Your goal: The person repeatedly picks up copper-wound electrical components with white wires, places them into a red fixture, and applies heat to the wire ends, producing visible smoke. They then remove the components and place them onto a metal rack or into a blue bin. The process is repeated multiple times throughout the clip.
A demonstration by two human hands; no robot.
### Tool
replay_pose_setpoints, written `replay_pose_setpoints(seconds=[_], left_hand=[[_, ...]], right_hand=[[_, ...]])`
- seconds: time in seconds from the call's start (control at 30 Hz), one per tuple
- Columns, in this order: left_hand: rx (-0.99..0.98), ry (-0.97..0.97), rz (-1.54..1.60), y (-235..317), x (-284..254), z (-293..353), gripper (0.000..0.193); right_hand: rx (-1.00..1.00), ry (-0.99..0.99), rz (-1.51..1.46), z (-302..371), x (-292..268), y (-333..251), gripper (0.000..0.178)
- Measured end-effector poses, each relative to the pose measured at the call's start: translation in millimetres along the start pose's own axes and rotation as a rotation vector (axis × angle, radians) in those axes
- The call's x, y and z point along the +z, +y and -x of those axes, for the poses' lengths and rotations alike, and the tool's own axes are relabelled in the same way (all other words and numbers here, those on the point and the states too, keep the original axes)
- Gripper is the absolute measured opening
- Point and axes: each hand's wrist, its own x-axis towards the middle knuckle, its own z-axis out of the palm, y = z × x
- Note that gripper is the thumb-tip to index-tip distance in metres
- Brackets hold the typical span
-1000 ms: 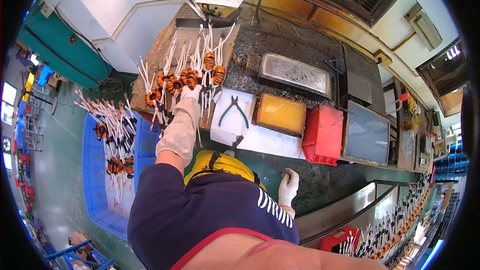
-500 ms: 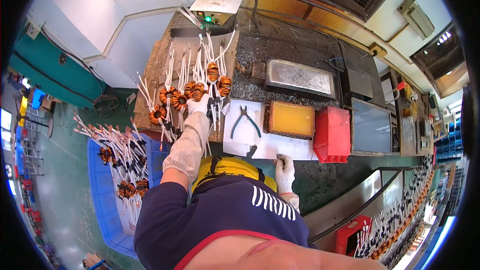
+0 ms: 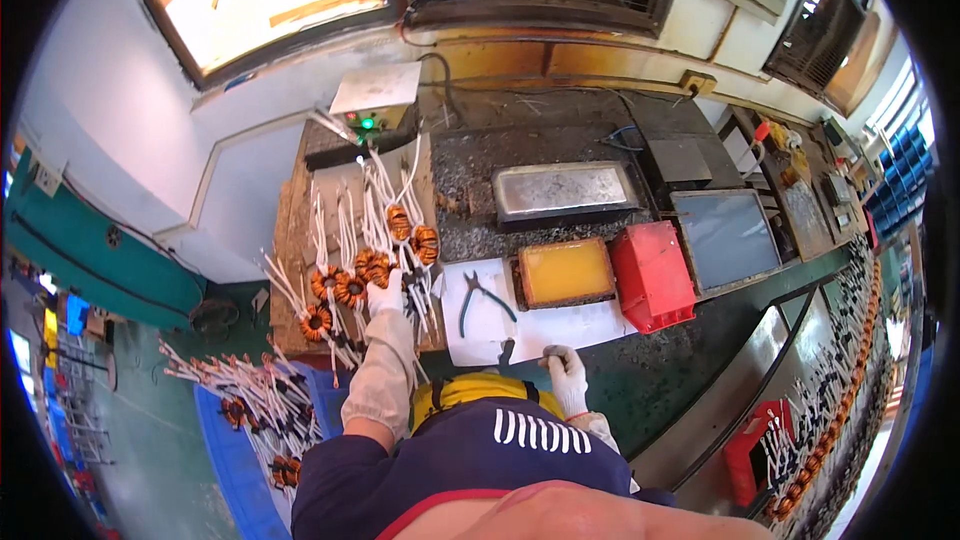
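My left hand (image 3: 386, 296), in a white glove, reaches into a cluster of copper-wound ring coils on the bench. Its fingers close on one ring coil (image 3: 372, 268) in the middle of the cluster; the fingertips are partly hidden. Long white leads (image 3: 376, 188) with black sleeves run from the coils. My right hand (image 3: 568, 376), also gloved, hovers at the bench's front edge by the white paper (image 3: 470, 341). Its fingers are curled in, and nothing shows between them. Green-handled cutting pliers (image 3: 476, 298) lie on the paper between the hands.
A tray of yellow material (image 3: 566, 273) and a red bin (image 3: 652, 278) stand right of the pliers. Behind is a metal-topped pot (image 3: 565, 188). A control box with a green light (image 3: 368, 123) sits at back left. A blue crate (image 3: 235, 461) of coils stands left, below the bench.
The view has tilted up and shifted, showing more of the window and wall. My left hand stays at the same coil. My right hand's fingers have curled further in.
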Motion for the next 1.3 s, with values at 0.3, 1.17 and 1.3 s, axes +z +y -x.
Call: replay_pose_setpoints(seconds=[0.3,1.17,1.3], left_hand=[[0.063,0.061,-0.014,-5,-1,14,0.107],[0.064,0.073,0.850,4,15,11,0.083],[0.097,0.180,0.760,3,17,-7,0.076]], right_hand=[[0.106,-0.154,0.131,0,22,-3,0.016],[0.033,-0.099,0.458,1,2,-32,0.022],[0.025,-0.080,0.447,5,-8,-33,0.021]])
